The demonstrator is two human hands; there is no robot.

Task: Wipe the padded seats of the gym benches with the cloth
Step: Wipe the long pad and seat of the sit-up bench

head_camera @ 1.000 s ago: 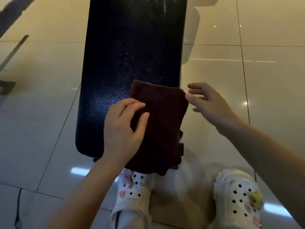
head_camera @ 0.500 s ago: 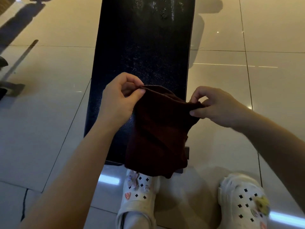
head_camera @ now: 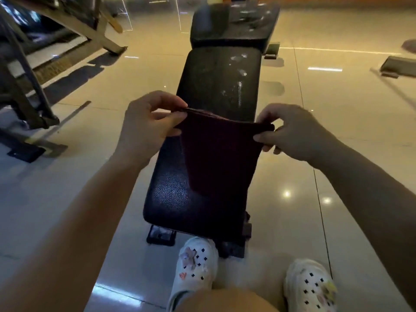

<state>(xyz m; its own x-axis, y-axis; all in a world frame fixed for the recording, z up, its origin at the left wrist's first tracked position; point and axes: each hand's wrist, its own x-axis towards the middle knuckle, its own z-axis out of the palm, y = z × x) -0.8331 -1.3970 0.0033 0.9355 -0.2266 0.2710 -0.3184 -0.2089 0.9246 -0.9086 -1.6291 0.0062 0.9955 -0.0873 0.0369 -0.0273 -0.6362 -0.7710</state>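
1. Two hands are holding the cloth [head_camera: 216,158] right now: my left hand [head_camera: 146,124] is pinching its top left corner and my right hand [head_camera: 292,131] is pinching its top right corner, thumb against fingers [head_camera: 262,118] on each side.
2. The dark red cloth is hanging slack from that stretched top edge, so I am judging it soft, light and limp, not at all fragile; it looks folded double, though I cannot tell for sure.
3. I am taking it by the corners because a floppy cloth spreads flat only that way; for wiping I would be bunching it under a flat palm instead.
4. The cloth is draping over the near half of the bench [head_camera: 221,86], toward its right edge, its lower end looking to be resting on the padding.
5. Pale smears are showing on the far half of the bench, beyond my fingers.
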